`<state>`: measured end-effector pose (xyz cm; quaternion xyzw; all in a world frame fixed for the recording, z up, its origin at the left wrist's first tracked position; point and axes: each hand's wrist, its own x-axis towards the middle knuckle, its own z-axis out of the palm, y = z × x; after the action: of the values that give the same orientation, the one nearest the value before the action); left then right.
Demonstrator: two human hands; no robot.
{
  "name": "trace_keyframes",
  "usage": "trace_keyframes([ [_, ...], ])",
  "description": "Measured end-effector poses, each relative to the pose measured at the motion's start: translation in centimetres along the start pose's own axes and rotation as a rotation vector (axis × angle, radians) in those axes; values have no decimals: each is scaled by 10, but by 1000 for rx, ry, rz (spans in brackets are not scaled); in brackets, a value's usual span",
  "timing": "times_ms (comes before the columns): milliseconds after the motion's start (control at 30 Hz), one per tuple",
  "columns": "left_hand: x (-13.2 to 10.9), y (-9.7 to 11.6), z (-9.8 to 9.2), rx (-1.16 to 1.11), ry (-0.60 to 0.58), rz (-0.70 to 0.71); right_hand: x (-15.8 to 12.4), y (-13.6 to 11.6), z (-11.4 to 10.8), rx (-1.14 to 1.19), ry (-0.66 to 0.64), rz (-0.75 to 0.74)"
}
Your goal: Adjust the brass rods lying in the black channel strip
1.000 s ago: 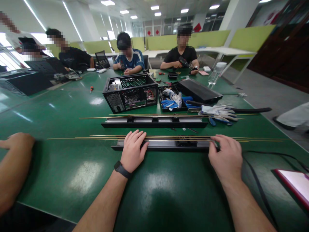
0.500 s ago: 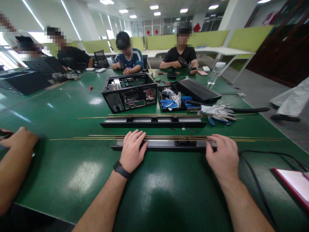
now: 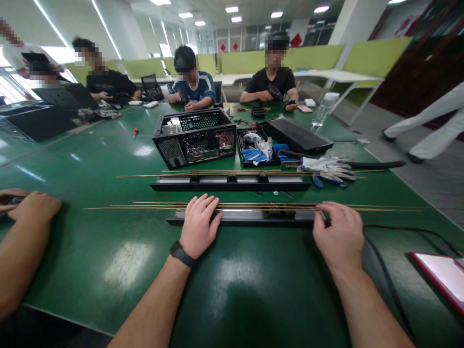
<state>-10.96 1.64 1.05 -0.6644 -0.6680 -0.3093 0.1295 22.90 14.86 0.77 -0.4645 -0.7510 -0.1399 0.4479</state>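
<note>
My left hand (image 3: 197,227) lies flat with fingers stretched over the left part of a long black rail (image 3: 253,218) on the green table (image 3: 108,270). A black watch sits on that wrist. Several thin brass rods (image 3: 145,207) run along the rail's far side and stick out past both ends. My right hand (image 3: 339,234) is at the rail's right end, thumb and forefinger pinched on a brass rod there.
A second black rail (image 3: 232,182) with more rods lies just beyond. Behind it stand an open computer case (image 3: 195,137), a tray with blue gloves (image 3: 257,150) and loose work gloves (image 3: 326,166). A co-worker's hand (image 3: 34,208) rests at left. A red-edged tablet (image 3: 440,275) and black cable (image 3: 384,270) lie right.
The longest brass rod has slid to the right; its left end is nearer the rail. My left hand has stayed put. A person walks past at the far right.
</note>
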Motion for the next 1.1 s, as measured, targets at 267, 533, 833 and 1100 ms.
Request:
trace_keyframes([
  [267, 2, 2, -2, -9, -3, -10, 0, -2, -1, -38, -42, -22],
  [533, 1, 2, -2, 4, -7, -4, -1, -1, 0, -33, -61, 2],
  [833, 2, 2, -2, 4, 2, 0, 0, 2, -2, -70, -37, 60],
  [1100, 2, 2, -3, 6, 0, -2, -2, 2, -2, -80, -65, 28],
])
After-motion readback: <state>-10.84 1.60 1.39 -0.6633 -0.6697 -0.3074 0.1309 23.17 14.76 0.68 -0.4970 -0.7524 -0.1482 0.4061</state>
